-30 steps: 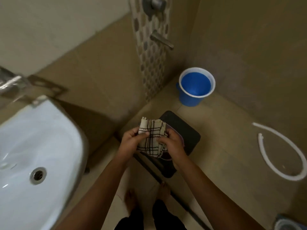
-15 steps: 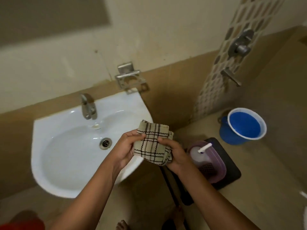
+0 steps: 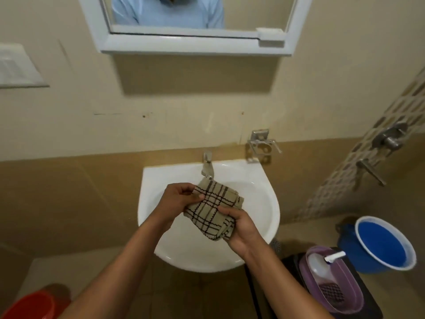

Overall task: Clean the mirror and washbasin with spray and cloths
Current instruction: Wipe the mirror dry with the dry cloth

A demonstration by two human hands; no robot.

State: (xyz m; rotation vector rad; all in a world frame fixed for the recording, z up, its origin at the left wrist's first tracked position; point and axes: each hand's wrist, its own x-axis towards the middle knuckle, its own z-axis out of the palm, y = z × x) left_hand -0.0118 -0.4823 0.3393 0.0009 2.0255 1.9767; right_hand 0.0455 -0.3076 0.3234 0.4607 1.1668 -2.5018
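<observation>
A beige checked cloth (image 3: 212,209), folded, is held over the white washbasin (image 3: 264,196) by both hands. My left hand (image 3: 178,200) pinches its upper left edge. My right hand (image 3: 241,230) grips its lower right corner. A steel tap (image 3: 207,165) stands at the basin's back edge, just beyond the cloth. The white-framed mirror (image 3: 188,19) hangs on the wall above and reflects a light blue shirt. A white spray bottle (image 3: 322,267) lies in a purple basket (image 3: 349,293) on the floor at the lower right.
A blue bucket (image 3: 381,245) stands on the floor to the right, beyond the basket. A steel holder (image 3: 262,143) is fixed to the wall beside the basin. Shower fittings (image 3: 388,140) project from the patterned tile strip. A red tub (image 3: 27,305) sits at the lower left.
The view has swung left and up, from the floor and bucket to the basin and mirror. Both hands have carried the cloth over the basin, keeping their hold.
</observation>
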